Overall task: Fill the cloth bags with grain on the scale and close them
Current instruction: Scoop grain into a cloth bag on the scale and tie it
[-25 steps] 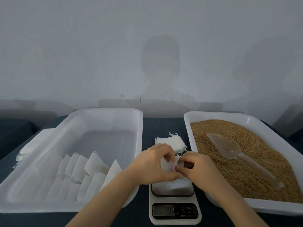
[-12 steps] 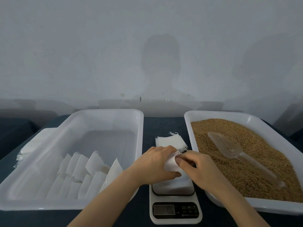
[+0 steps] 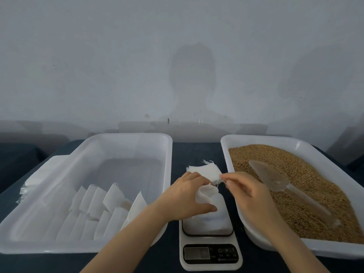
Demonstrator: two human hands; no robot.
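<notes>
A white cloth bag stands on the white scale between the two trays. My left hand grips the bag's gathered top from the left. My right hand pinches the bag's thin drawstring and holds it out to the right of the bag's mouth. A stack of flat cloth bags lies on the dark table just behind the scale. Brown grain fills the right tray, and a clear plastic scoop lies on the grain.
The left white tray holds several closed white bags in rows at its near end. A pile of white sheets sits left of that tray. A grey wall stands close behind the table.
My right hand has moved off the bag's top to the right, drawing the string out. The left hand stays on the bag's neck.
</notes>
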